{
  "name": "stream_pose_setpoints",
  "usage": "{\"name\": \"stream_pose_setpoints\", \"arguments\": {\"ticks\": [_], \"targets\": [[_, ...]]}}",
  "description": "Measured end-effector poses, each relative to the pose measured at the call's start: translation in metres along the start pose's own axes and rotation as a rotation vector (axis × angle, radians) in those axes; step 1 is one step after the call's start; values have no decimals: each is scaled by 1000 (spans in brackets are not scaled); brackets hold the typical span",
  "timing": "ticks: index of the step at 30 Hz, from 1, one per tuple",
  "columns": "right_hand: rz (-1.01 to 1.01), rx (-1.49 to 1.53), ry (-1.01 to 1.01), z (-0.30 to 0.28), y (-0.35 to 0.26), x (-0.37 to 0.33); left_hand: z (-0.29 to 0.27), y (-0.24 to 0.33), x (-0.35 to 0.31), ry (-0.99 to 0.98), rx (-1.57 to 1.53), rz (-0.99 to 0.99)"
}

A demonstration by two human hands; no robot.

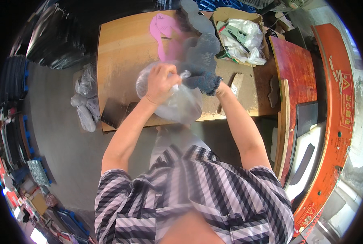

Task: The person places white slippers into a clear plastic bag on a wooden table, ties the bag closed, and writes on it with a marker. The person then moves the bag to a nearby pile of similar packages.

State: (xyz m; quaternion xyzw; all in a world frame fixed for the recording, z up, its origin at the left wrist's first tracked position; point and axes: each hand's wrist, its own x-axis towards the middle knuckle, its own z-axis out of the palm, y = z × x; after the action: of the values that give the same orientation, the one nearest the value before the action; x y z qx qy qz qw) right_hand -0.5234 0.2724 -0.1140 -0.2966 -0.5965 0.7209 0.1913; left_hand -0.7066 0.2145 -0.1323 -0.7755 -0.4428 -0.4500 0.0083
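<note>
A clear plastic bag, rounded and full-looking, rests at the near edge of the wooden table. What it contains is too hazy to tell. My left hand, bare, has its fingers closed on the bag's gathered neck. Opposite it, my right hand wears a dark knitted glove and pinches the twisted top of the same bag; its fingertips are slightly blurred. Just beyond lie dark grey sole-shaped pieces in a stack. Pink flat cutouts with handwriting lie to their left.
An open cardboard box at the far right holds plastic bags and a green tool. A flat strip lies near my right wrist. Dark flat pieces sit at the front left corner. Filled bags stand left; an orange beam rises right.
</note>
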Motion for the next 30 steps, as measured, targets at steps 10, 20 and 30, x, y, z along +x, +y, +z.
{"name": "stream_pose_setpoints", "arguments": {"ticks": [10,20,30], "targets": [[-342,-1075,109,-6,4,-1,-33,12,8,-205,41,-55],[-67,-1092,33,13,50,9,-74,35,-1,-745,388,-324],[-264,-975,110,8,74,3,3,61,13,-421,-61,-515]]}}
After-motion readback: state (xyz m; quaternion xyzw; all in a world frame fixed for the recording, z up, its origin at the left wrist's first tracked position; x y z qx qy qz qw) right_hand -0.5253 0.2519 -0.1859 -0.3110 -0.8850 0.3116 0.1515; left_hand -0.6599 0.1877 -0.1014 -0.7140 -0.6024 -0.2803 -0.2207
